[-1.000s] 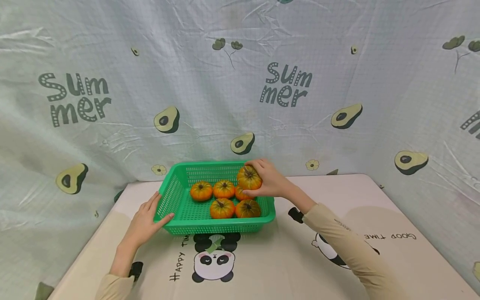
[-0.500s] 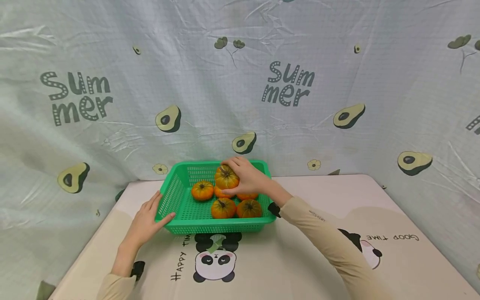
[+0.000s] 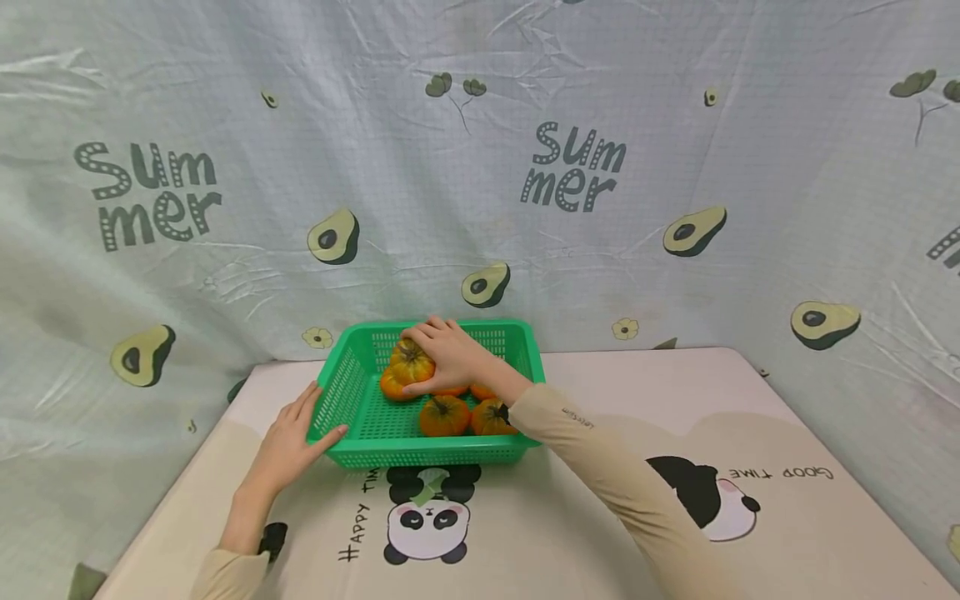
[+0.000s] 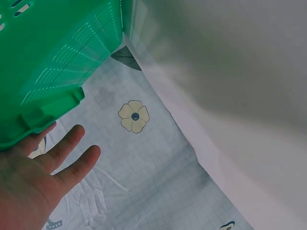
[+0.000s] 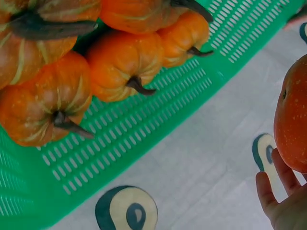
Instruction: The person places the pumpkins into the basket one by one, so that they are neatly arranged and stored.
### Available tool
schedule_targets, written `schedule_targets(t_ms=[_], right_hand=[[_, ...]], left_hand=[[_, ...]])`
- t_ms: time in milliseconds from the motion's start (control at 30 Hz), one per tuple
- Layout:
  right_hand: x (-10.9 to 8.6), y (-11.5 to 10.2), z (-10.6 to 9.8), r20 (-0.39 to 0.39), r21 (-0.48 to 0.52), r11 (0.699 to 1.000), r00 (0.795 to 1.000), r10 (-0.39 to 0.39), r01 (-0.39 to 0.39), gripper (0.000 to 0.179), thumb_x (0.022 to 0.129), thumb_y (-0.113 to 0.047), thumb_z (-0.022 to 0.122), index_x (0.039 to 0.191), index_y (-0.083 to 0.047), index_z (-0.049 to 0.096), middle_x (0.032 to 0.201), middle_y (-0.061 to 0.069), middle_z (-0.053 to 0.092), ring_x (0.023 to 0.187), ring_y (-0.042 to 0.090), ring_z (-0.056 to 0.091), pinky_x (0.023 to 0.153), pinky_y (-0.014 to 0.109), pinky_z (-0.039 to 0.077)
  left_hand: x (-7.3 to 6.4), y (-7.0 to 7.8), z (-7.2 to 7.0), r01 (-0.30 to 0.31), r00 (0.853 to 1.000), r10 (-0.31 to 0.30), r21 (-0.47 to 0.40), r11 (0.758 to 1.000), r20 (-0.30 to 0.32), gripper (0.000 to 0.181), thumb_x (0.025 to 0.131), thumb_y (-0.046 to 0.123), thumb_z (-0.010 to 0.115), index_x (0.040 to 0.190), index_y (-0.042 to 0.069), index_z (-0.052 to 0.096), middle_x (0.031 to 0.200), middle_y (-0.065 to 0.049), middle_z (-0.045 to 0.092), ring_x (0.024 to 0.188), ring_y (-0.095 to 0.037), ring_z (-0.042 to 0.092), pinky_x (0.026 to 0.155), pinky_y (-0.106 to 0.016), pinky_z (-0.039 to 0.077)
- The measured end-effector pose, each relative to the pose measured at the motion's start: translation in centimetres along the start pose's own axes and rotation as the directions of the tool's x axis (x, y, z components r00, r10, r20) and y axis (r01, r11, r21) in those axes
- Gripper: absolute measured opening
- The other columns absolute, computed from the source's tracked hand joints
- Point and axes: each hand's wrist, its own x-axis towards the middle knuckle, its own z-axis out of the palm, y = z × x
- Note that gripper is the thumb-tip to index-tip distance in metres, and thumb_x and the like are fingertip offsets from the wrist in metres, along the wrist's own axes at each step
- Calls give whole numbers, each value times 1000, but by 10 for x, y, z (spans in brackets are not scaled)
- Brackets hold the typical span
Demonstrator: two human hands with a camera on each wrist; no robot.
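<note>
In the head view my right hand (image 3: 456, 360) grips a small orange pumpkin (image 3: 411, 357) above the green basket (image 3: 420, 457). That pumpkin hangs over another pumpkin (image 3: 397, 387) at the back left and partly hides it. Whether the two touch cannot be told. More pumpkins sit in the basket, two of them at the front: one pumpkin (image 3: 444, 416) in the middle, one pumpkin (image 3: 491, 418) to its right. My left hand (image 3: 283, 446) rests on the basket's left front corner, thumb on the rim; the left wrist view shows its fingers (image 4: 76, 167) straight and spread against the rim.
The basket stands on a pale tablecloth (image 3: 570, 517) with panda prints. Behind the table hangs a white curtain (image 3: 420, 233) with avocado prints. Black wrist straps show at both arms, the left strap (image 3: 273, 542) most plainly.
My right hand has carried the pumpkin leftward across the basket, from its back right to above the back-left pumpkin, and lower. My left hand has stayed on the basket corner.
</note>
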Motion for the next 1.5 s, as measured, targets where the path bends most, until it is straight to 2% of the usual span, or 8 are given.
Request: schedule_targets(t_ms=[333, 567, 700, 800, 1067, 1267, 1500], right_hand=[[19, -11, 20, 95, -85, 994, 994, -54, 62, 74, 73, -61, 57, 130, -18, 37, 129, -3, 44, 110, 15, 38, 84, 31, 34], [28, -18, 31, 174, -106, 993, 984, -28, 47, 74, 72, -63, 57, 131, -22, 36, 131, -7, 44, 108, 14, 38, 84, 31, 33], [32, -21, 37, 231, -117, 992, 973, -12, 40, 76, 72, -63, 57, 133, -23, 33, 133, -5, 42, 112, 15, 37, 88, 32, 35], [35, -22, 42, 247, -130, 991, 969, -7, 41, 78, 70, -65, 57, 133, -25, 34, 132, -4, 41, 113, 15, 37, 91, 34, 36], [36, -21, 56, 276, -230, 971, 961, 6, 60, 80, 68, -72, 52, 133, -31, 35, 120, -5, 42, 100, 14, 35, 76, 26, 34], [37, -24, 61, 322, -259, 963, 947, 16, 72, 77, 70, -70, 53, 133, -31, 34, 126, -8, 44, 104, 13, 36, 85, 30, 38], [38, -25, 65, 371, -290, 954, 928, 43, 72, 79, 69, -71, 53, 135, -33, 32, 133, -9, 43, 111, 14, 36, 93, 35, 38]], left_hand=[[0, 1, -1, 0, 1000, 0, -6, 1000, 3, 80, 85, 46, 53, 139, -4, 22, 144, -26, 21, 125, -47, 26, 94, -63, 26], [0, 1, -1, -1, 1000, 1, -1, 1000, 5, 81, 84, 46, 54, 139, -5, 21, 144, -26, 22, 124, -48, 26, 94, -63, 26], [-1, 1, -1, 5, 1000, -5, -3, 1000, 4, 81, 84, 46, 54, 139, -5, 21, 143, -26, 22, 124, -47, 26, 94, -64, 25], [-1, 1, -1, 3, 1000, -3, -6, 1000, 1, 81, 84, 45, 54, 139, -5, 22, 143, -26, 22, 124, -47, 27, 94, -64, 26], [0, 1, -1, -4, 1000, 4, -7, 1000, 0, 80, 85, 45, 54, 139, -5, 22, 143, -26, 22, 124, -47, 26, 94, -64, 26], [0, 0, 1, -3, 1000, 3, -10, 1000, -3, 80, 84, 45, 54, 139, -4, 23, 143, -26, 22, 124, -47, 27, 94, -63, 26], [0, 0, 0, 3, 1000, -4, -15, 1000, -3, 79, 85, 45, 54, 139, -4, 23, 143, -26, 22, 124, -46, 26, 94, -63, 25]])
